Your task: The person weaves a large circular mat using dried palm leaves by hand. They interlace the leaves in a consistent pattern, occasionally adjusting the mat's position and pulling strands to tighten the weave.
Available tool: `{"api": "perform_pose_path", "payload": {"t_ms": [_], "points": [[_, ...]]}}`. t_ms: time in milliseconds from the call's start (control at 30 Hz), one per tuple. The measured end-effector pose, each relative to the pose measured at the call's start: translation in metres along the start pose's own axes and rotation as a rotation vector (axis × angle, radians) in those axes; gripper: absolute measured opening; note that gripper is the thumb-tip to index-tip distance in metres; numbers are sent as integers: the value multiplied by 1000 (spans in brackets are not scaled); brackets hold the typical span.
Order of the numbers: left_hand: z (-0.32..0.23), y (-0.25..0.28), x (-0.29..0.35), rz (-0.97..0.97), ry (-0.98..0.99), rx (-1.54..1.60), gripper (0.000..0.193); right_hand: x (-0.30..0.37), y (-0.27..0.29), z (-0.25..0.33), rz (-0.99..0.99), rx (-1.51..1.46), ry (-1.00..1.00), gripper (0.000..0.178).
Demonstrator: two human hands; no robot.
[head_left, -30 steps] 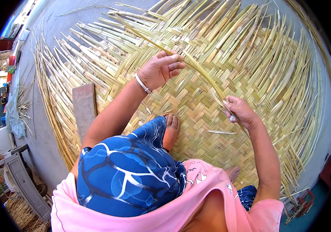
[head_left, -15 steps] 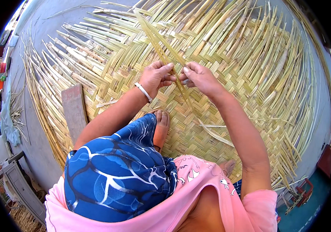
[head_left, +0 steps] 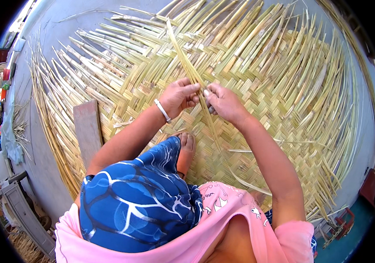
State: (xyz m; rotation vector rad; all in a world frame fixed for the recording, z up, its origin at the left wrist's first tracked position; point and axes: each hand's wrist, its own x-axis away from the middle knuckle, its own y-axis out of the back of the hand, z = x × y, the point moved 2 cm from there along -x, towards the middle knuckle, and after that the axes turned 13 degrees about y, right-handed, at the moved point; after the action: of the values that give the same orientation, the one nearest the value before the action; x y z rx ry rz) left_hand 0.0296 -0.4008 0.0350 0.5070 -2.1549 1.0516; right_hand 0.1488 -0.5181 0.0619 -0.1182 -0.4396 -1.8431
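Observation:
My left hand (head_left: 179, 99), with a white bangle on its wrist, pinches a long, flat yellow-green cane strip (head_left: 183, 57) between thumb and fingers. Right beside it, my right hand (head_left: 225, 104) has its thumb and fingers closed on the strip's other edge. The strip rises past both hands to the far side, and its thin tail hangs down toward my knees. Beneath lies a large woven cane mat (head_left: 257, 105) in a zigzag pattern, loose cane ends fanning out around its edge. My sandalled foot (head_left: 186, 151) rests on the mat.
A wooden board (head_left: 87, 129) lies on the mat at the left. Loose thin strips lie near my right forearm. Grey floor (head_left: 43, 175) borders the mat. At the lower left stands a grey piece of furniture (head_left: 23, 215); a dark red object (head_left: 371, 186) is at the right edge.
The strip's upper part, spread into a narrow V before, now lies together as one band. My right hand has moved slightly down, and my hands are closer together.

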Motion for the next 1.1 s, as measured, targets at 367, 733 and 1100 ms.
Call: {"api": "perform_pose_path", "payload": {"t_ms": [367,733,1100], "points": [[-1,3,6,66,-14,54,14,2,-6,3,-52,89,122,26],[-101,45,9,-148,-476,214,8,20,20,25,56,149,72,23],[-103,141,-12,-537,-410,313,9,68,106,63,295,180,-234,22]]}}
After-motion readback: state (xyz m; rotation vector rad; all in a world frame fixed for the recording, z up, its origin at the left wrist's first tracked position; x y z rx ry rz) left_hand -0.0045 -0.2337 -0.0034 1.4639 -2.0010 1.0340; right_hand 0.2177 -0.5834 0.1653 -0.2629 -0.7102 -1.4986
